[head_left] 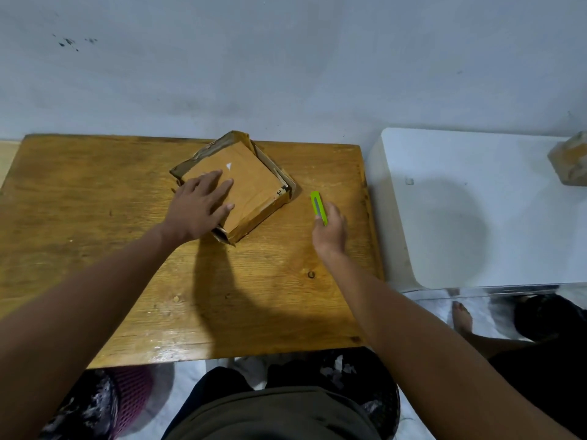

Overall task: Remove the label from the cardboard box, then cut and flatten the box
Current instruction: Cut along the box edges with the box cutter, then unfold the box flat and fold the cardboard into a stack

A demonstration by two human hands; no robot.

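A brown cardboard box (251, 185) lies on the wooden table (95, 217), turned diagonally near the far edge. Its top face shows a small white scrap of label and a black-and-white remnant at its right corner. My left hand (200, 208) rests flat on the box's near-left part, fingers spread. To the right of the box, my right hand (330, 231) grips a bright green utility knife (318, 206) that points away from me over the table, apart from the box. Whether its blade is out I cannot tell.
A white surface (476, 201) stands to the right of the table, with another cardboard box (570, 158) at its far right edge. A plain wall runs behind. Under the table's near edge are a dark bin with paper scraps (349, 376) and a pink mesh object (130, 395).
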